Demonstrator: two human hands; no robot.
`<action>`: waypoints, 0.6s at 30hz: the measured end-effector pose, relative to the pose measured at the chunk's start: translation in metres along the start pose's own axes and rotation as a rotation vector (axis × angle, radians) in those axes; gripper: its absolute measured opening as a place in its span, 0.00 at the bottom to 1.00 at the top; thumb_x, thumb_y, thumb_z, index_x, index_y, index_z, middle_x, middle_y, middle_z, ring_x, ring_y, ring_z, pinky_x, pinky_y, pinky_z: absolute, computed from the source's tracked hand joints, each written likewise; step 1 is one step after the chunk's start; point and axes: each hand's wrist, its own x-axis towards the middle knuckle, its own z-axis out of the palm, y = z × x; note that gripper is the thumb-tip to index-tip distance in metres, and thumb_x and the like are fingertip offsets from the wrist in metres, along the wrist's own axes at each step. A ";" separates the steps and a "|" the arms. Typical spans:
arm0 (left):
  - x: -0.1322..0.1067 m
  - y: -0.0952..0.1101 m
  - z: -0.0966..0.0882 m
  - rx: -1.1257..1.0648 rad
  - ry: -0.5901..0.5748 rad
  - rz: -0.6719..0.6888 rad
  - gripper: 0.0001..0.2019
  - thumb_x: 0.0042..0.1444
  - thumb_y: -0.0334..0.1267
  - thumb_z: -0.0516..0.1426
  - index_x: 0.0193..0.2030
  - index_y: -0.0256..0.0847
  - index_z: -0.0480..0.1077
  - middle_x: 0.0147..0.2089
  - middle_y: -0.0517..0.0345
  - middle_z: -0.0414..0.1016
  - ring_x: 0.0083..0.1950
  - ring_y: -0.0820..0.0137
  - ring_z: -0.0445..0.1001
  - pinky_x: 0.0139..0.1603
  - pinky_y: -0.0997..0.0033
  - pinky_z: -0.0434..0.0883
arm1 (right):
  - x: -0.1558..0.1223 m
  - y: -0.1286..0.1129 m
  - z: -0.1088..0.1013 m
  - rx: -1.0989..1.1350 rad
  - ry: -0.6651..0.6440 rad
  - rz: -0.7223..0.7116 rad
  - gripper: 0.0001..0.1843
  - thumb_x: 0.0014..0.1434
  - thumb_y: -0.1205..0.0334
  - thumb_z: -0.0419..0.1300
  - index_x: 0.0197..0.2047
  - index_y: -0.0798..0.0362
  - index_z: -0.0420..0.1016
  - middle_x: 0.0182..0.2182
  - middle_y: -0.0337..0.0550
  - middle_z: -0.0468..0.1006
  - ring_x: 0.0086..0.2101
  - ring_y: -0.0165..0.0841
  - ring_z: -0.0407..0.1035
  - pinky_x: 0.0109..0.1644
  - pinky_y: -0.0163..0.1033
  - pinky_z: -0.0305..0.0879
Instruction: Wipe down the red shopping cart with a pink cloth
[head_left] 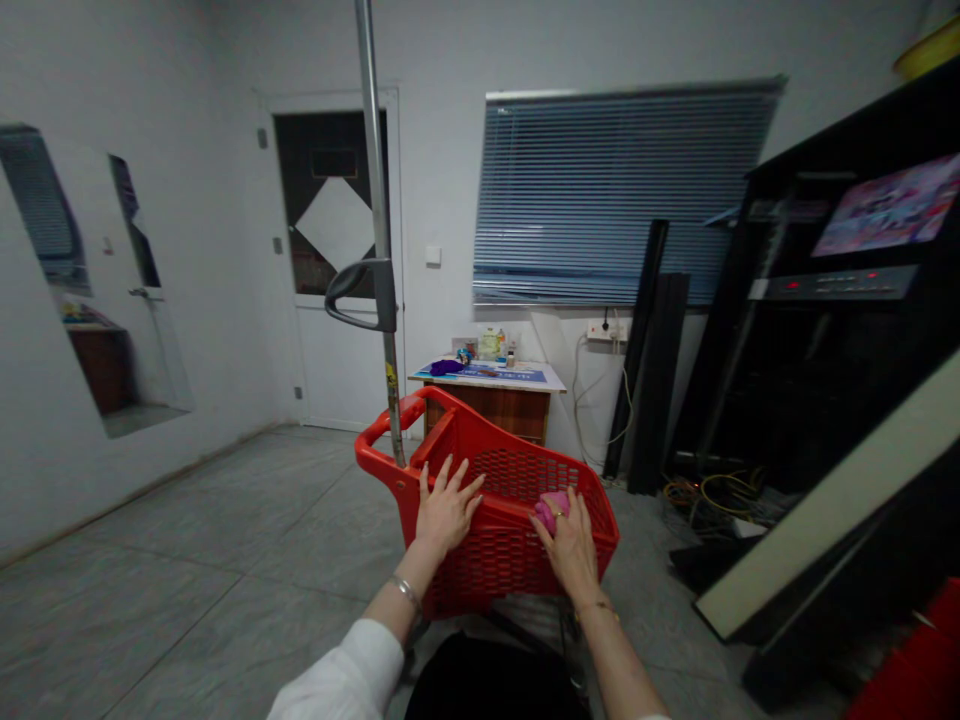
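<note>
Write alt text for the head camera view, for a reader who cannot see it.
A person's left hand lies flat on the near rim of a red plastic shopping basket, while the right hand presses a pink cloth against that rim. A metal pole with a grey handle rises behind the basket; a small wooden table stands under closed window blinds.

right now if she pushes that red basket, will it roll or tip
The red basket probably feels light: its mesh walls show it nearly empty. With the tall pole at one end, it may tip that way. Whether it rolls is unclear; its base is hidden.
</note>
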 end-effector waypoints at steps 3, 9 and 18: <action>0.000 0.001 0.000 0.001 -0.004 0.003 0.18 0.67 0.50 0.51 0.62 0.66 0.68 0.71 0.64 0.62 0.74 0.56 0.52 0.73 0.36 0.33 | 0.004 -0.008 0.005 -0.010 0.028 0.039 0.25 0.67 0.45 0.49 0.52 0.53 0.77 0.57 0.58 0.68 0.58 0.47 0.58 0.58 0.55 0.64; 0.000 0.000 0.001 0.011 0.009 0.004 0.18 0.67 0.49 0.51 0.61 0.66 0.68 0.70 0.63 0.63 0.74 0.55 0.53 0.73 0.34 0.33 | 0.018 -0.054 0.014 0.004 -0.039 -0.047 0.20 0.68 0.54 0.51 0.54 0.52 0.76 0.51 0.52 0.75 0.53 0.41 0.64 0.59 0.48 0.63; -0.002 -0.001 0.002 0.015 0.007 0.001 0.19 0.67 0.51 0.50 0.63 0.69 0.65 0.71 0.64 0.61 0.73 0.57 0.55 0.73 0.36 0.35 | 0.009 0.017 0.001 0.014 -0.074 0.030 0.21 0.66 0.53 0.50 0.46 0.54 0.81 0.50 0.50 0.79 0.52 0.41 0.68 0.60 0.48 0.62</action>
